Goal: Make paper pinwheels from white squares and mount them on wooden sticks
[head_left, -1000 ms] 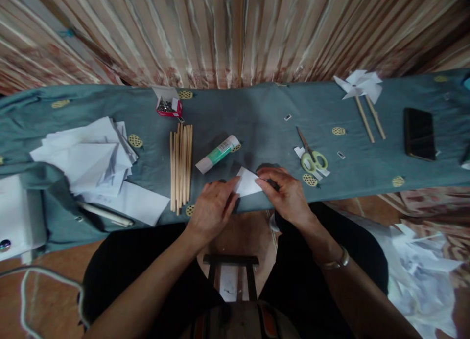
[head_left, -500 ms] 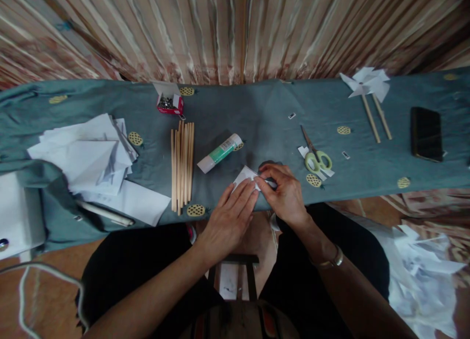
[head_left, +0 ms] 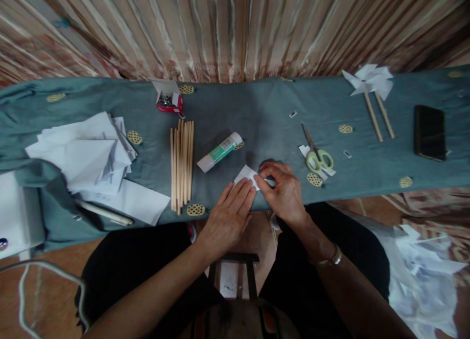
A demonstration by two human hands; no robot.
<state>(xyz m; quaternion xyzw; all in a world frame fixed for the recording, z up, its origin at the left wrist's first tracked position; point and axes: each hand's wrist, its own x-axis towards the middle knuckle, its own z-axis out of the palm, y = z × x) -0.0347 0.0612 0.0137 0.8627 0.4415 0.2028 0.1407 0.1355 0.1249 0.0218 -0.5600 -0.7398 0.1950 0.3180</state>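
Note:
A small folded white paper (head_left: pixel 246 175) lies near the front edge of the teal cloth-covered table (head_left: pixel 257 114). My left hand (head_left: pixel 229 214) rests flat on it with fingers stretched out, pressing it down. My right hand (head_left: pixel 284 192) pinches the paper's right side with curled fingers. A green and white glue stick (head_left: pixel 219 152) lies just behind the paper. Light green scissors (head_left: pixel 316 155) sit to the right on paper scraps.
A row of wooden sticks (head_left: pixel 181 165) lies left of the glue. A red box of pins (head_left: pixel 168 103) is behind them. A pile of white sheets (head_left: pixel 86 155) fills the left. Two paper pinwheels (head_left: pixel 370 82) and a black phone (head_left: pixel 429 132) are at the right.
My left hand has slid rightward and flattened on top of the paper, covering most of it. My right hand keeps its pinch on the right side.

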